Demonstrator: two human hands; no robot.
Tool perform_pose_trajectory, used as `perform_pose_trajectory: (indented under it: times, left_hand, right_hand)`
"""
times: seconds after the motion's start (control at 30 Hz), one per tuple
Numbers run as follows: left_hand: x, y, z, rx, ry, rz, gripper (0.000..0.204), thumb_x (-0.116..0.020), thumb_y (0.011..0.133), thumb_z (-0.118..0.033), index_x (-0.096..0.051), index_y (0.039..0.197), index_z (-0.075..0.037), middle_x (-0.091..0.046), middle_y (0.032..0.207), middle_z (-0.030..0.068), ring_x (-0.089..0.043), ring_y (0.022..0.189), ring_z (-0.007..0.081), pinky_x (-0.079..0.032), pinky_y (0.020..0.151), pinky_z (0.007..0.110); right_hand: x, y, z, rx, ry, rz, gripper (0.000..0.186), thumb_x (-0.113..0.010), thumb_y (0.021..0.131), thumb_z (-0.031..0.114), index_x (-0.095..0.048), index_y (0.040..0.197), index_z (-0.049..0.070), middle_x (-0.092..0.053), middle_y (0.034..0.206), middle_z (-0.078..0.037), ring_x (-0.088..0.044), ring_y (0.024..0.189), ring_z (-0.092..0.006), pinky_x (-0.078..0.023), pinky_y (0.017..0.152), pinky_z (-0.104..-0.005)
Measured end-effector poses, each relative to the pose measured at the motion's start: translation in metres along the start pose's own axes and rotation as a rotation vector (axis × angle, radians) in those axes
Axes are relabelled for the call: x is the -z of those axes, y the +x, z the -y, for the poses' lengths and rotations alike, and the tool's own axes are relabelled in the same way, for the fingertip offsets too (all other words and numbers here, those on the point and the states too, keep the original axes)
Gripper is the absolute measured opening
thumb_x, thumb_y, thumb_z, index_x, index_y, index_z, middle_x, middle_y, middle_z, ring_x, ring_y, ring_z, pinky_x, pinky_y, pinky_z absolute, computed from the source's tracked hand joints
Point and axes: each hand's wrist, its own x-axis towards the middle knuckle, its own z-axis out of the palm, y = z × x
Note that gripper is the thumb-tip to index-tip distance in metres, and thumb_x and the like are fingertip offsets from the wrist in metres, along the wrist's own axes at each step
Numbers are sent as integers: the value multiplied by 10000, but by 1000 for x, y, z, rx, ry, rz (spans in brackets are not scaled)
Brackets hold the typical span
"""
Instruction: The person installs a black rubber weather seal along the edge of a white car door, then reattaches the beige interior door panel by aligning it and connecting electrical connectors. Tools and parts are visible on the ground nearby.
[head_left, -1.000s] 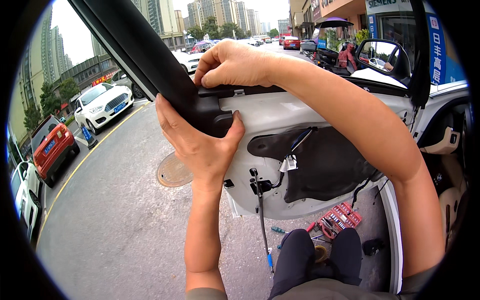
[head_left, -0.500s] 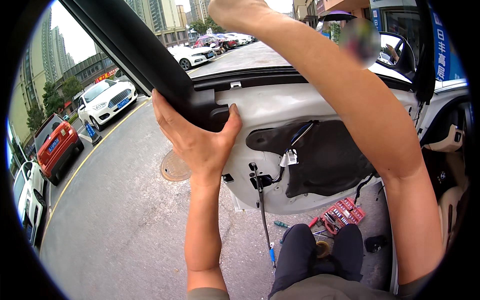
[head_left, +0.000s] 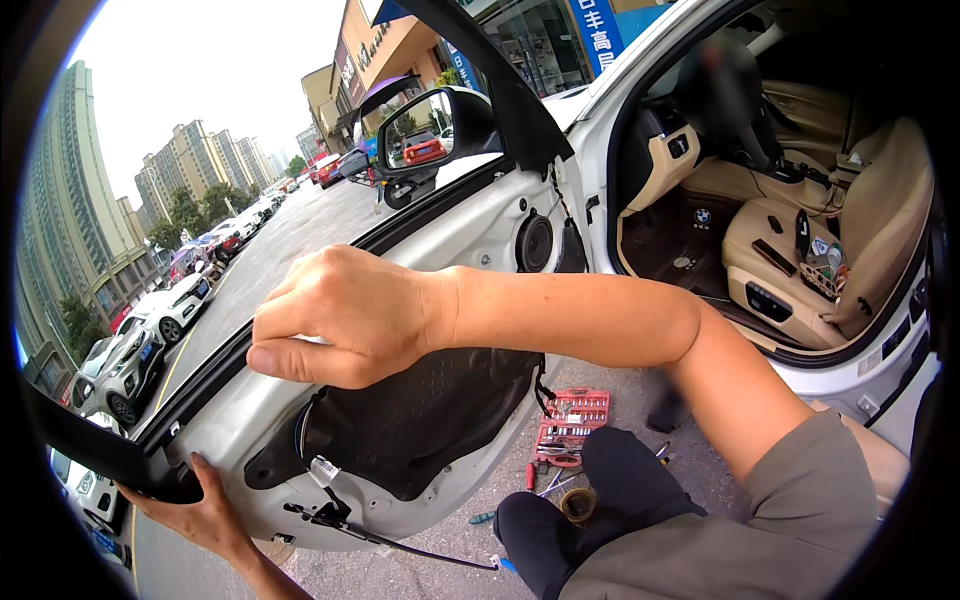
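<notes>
My left hand (head_left: 200, 510) grips the black frame trim (head_left: 105, 450) at the lower left end of a white car door (head_left: 215, 445), thumb pointing up. My right hand (head_left: 340, 315) is held over the window edge (head_left: 205, 395), fingers curled and thumb tucked; whatever they may hold is hidden. Beneath that hand, the door's stripped inner side shows a black membrane (head_left: 420, 420), a cable bundle with a white tag (head_left: 325, 470) and a round speaker (head_left: 535, 240) near the hinge end.
The car's open doorway shows a beige seat (head_left: 775, 235) with small items on it. A side mirror (head_left: 420, 130) sits above the door. Below, a red socket case (head_left: 570, 420), loose tools and a roll of tape (head_left: 578, 505) lie by my legs (head_left: 620, 470). Parked cars (head_left: 170, 305) line the street.
The view has turned right, toward the car's interior. My right hand has left the trim, gone up, and now come down above the door. My left hand stays on the trim.
</notes>
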Motion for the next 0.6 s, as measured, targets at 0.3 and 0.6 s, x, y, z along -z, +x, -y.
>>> perform_pose_trajectory:
  times: [0.3,0.6]
  left_hand:
    - [-10,-1,20,2,111,16,988,-746,903,-446,-204,1606,-14,-381,1543,248,-444,1393,375,-336,1185,451]
    - [-4,13,5,-38,34,25,976,-755,901,-432,-207,1575,11,-412,1486,292,-503,1323,378,-453,1093,476]
  right_hand:
    - [182,-28,-224,-736,-469,176,990,-222,987,775,-595,1348,-67,-664,1261,-263,-536,1344,-379,-406,1136,-447]
    - [83,-123,-178,-620,-459,-65,661,-361,1067,554,-558,1415,29,-565,1433,-203,-500,1364,-360,-362,1160,-477]
